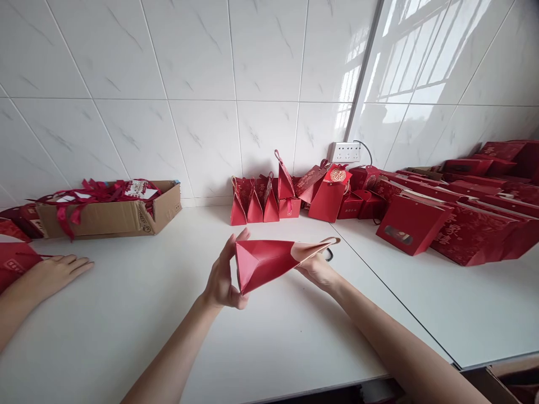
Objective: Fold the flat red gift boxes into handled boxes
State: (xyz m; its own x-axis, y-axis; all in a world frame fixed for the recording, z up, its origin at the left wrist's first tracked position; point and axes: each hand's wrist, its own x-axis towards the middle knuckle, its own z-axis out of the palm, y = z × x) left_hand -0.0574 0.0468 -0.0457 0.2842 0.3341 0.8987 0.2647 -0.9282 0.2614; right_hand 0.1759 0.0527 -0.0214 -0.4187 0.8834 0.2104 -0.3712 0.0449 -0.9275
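Observation:
Between my two hands, above the white table, is a red folded paper gift box [269, 259] with a triangular side turned toward me and a pale loop at its right tip. My left hand [221, 279] grips its wide left end, thumb at the lower edge and fingers along the top. My right hand [319, 271] holds the narrow right end from below, its fingers partly hidden behind the box. Similar red triangular boxes [255, 205] stand upright in a row by the wall, beyond my hands.
At the left, a cardboard box [101, 220] holds dark red ribbons and tags. Another person's hand [63, 274] rests on the white table [151, 292] beside a red bag [17, 264]. Many red gift boxes [471, 233] crowd the right side. A power strip [345, 152] is at the wall.

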